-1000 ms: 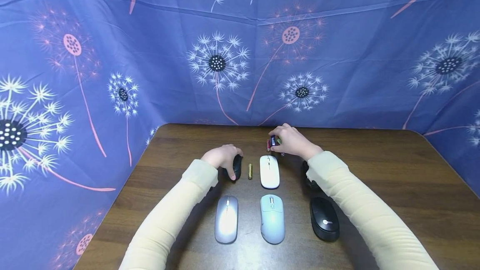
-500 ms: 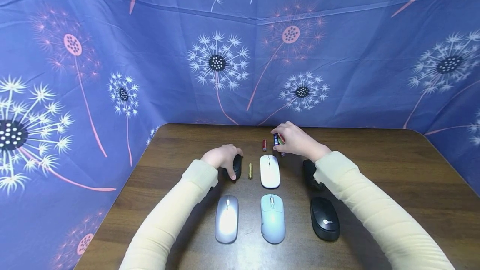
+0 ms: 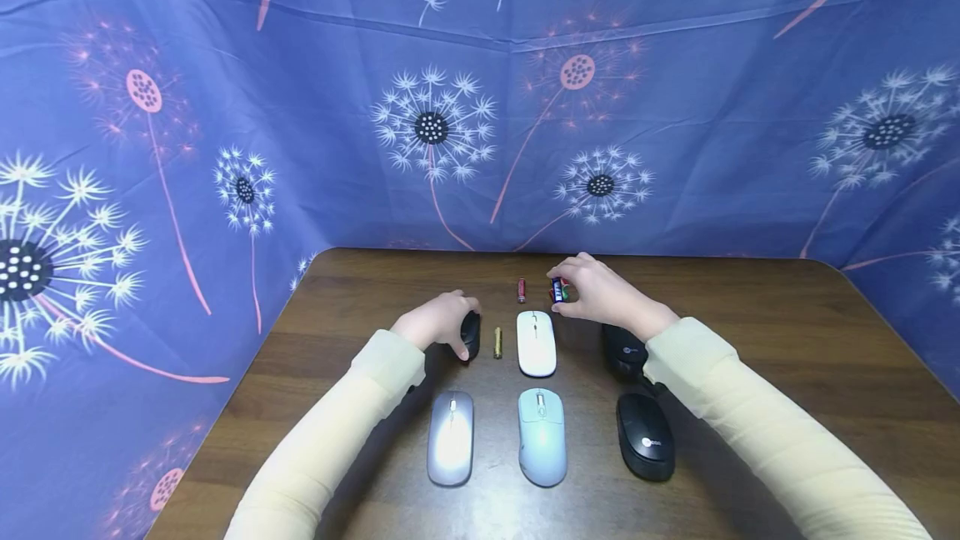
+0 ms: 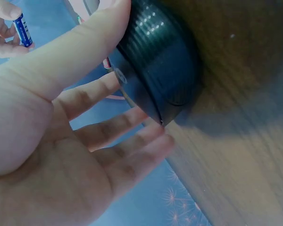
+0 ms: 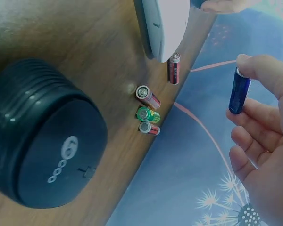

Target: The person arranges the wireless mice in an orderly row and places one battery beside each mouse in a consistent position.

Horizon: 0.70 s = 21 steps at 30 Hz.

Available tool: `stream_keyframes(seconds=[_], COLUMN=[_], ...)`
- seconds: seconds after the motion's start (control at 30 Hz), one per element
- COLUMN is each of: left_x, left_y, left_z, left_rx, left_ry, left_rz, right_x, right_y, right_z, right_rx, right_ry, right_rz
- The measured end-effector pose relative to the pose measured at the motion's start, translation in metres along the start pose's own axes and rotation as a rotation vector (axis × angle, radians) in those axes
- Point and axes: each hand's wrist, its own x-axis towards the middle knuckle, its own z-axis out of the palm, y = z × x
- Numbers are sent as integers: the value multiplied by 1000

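Thumb and opposing finger of the R. hand [image 3: 600,290] are pinching the blue battery [image 5: 239,92] by its ends, approx. 1 o'clock of the white mouse [image 3: 536,344], prob. for keeping the barrel uncovered. Other R. fingers are lying loosely bent, clear of it. L. hand [image 3: 438,323] is gripping the black mouse [image 4: 165,56] at 9 o'clock, thumb twd. 6, index twd. 12, presumably for steadying; tilt: can't tell. Gold battery [image 3: 498,343] is lying betw. both mice; red battery [image 3: 521,290] is lying betw. 11 and 12. Battery trio [image 5: 149,115] is lying close-grouped, presumably as stock. Lt.-blue mouse [image 3: 542,437] at 6 and grey mouse [image 3: 450,438] betw. 7 and 8 are sitting near-parallel, prob. for tidy spacing.
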Motion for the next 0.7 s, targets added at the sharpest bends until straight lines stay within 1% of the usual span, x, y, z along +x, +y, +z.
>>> stream_keyframes(seconds=[0.13, 0.23, 0.37, 0.47, 0.53, 0.7], left_x=[-7, -12, -19, -21, -21, -21], left_y=[-1, -3, -9, -14, -18, -24], left_z=[3, 8, 17, 25, 29, 36], left_rx=[13, 2, -24, -30, -27, -11], left_ry=[37, 72, 162, 222, 249, 291], left_rz=[27, 55, 122, 169, 190, 207], right_x=[-8, -14, -20, -25, -28, -33], right_y=[-1, -2, -4, -5, -5, -4], right_z=[0, 0, 1, 2, 4, 9], right_rx=[-9, -7, -3, -6, -5, -6], right_ry=[15, 31, 33, 22, 15, 16], right_rz=[-13, -22, -13, 1, 8, 4])
